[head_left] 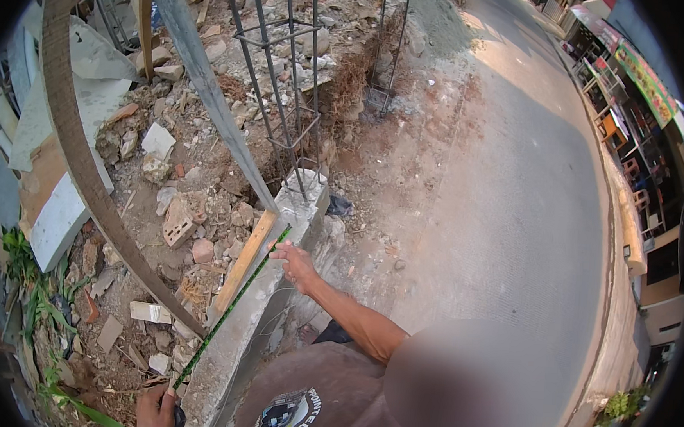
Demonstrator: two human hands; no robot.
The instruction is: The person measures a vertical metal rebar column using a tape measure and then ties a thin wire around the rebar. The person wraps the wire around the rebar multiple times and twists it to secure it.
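At the lower left edge my left hand (156, 412) is closed on the near end of a green tape measure (230, 310). A dark rounded part shows beside its fingers, too little to make out. Its blade slants up along a concrete beam (250, 325), next to a narrow wooden strip (247, 258). A co-worker in a brown shirt (269, 381) is bent over in front of me, and this person's hand (296, 265) touches the blade near its far end, fingers partly spread. My right hand does not show.
A steel rebar cage (288, 77) rises from the beam's far end. A grey post (209, 88) and a curved-looking wooden plank (87, 151) lean across the left side. Broken bricks and rubble (181, 219) lie beside the beam. A paved road (507, 208) runs along the right.
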